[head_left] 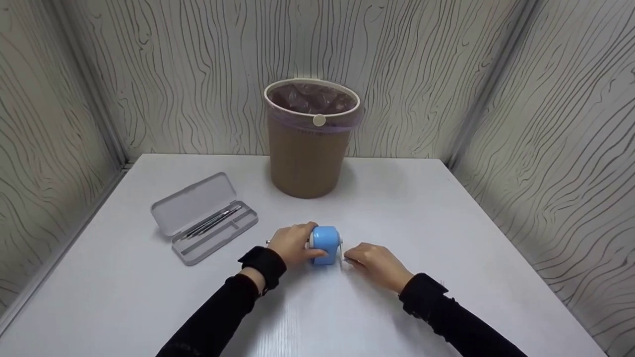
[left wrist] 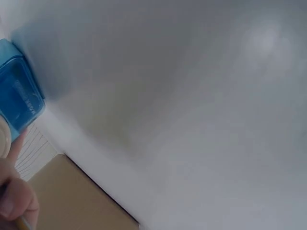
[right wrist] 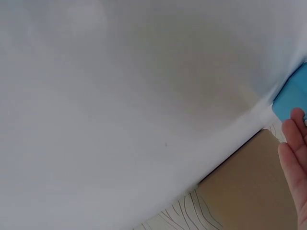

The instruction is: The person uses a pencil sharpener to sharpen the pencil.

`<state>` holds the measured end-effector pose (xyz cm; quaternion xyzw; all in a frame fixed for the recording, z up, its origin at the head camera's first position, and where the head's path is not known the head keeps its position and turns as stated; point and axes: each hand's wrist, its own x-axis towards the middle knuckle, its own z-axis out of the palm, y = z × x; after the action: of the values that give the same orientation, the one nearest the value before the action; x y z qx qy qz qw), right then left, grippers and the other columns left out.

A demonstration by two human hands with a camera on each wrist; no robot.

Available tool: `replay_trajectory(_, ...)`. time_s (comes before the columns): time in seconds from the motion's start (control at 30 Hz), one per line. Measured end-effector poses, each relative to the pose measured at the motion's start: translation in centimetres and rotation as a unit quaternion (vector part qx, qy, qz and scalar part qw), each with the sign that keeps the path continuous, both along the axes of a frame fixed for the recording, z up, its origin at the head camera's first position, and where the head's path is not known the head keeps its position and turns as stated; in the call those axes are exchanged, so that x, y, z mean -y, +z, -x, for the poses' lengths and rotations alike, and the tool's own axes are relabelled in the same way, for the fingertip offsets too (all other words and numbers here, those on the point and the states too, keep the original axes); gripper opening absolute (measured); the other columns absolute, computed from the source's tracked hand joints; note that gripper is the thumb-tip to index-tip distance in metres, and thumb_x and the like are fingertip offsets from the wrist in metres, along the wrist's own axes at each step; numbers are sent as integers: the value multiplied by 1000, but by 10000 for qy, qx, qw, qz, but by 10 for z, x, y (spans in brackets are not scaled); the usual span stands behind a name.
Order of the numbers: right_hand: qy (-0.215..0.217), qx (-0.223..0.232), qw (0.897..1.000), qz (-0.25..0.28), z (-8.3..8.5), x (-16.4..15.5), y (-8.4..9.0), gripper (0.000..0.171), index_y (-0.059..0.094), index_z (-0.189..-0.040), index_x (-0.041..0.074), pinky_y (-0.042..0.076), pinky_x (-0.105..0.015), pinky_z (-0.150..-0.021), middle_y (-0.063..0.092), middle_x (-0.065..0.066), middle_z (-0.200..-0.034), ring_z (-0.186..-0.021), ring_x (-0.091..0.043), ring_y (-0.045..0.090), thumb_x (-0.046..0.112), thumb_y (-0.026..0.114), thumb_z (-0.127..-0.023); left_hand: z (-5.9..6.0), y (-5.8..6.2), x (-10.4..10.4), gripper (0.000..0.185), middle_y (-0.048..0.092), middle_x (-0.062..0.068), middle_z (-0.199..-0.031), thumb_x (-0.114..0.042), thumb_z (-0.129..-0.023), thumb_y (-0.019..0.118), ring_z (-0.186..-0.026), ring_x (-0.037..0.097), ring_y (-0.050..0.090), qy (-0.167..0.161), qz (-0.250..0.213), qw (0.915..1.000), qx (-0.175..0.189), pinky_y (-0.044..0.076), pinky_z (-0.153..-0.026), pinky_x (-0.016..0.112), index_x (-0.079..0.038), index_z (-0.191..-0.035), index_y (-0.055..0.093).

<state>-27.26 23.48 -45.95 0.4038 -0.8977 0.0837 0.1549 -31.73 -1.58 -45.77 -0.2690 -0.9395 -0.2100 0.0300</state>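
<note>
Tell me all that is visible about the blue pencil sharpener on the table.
The blue pencil sharpener is a small, rounded box of plastic-looking material with a white part on its left side and a thin crank on its right. It stands on the white table, in front of the brown bin. The left hand grips its body; the right hand pinches the crank.

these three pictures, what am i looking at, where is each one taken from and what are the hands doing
There is no machine here: a person wears three cameras. The big picture comes from the head and looks down at a white table. The other two come from the wrists, very close up, so they show mostly blurred table.

The left hand grips a small blue pencil sharpener. The right hand pinches the crank on its side. Farther left lies an open grey pencil case with pencils inside. At the back stands a brown waste bin with a bag lining it.
</note>
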Motion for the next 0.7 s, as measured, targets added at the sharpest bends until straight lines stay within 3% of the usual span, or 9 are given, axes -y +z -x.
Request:
replay_trajectory(0.3, 151, -359, 9992, 5, -1, -2, 8, 16, 76, -102, 6, 62, -28, -74, 79, -3, -91, -83, -15, 74, 1, 77, -87, -1, 1, -2, 77, 76, 10, -122, -64, -86, 71, -105, 25, 75, 189, 190, 9996, -63, 61, -93, 42, -9, -138, 58)
replay_trajectory(0.7, 77, -781, 9969, -112, 2, -2, 19, 14, 76, -102, 7, 61, -26, -73, 79, -3, -91, -83, -15, 73, 4, 77, -88, 2, -3, -1, 75, 77, 10, -116, -65, -86, 70, -97, 23, 76, 143, 231, 9993, -275, 62, -88, 40, -9, -135, 58)
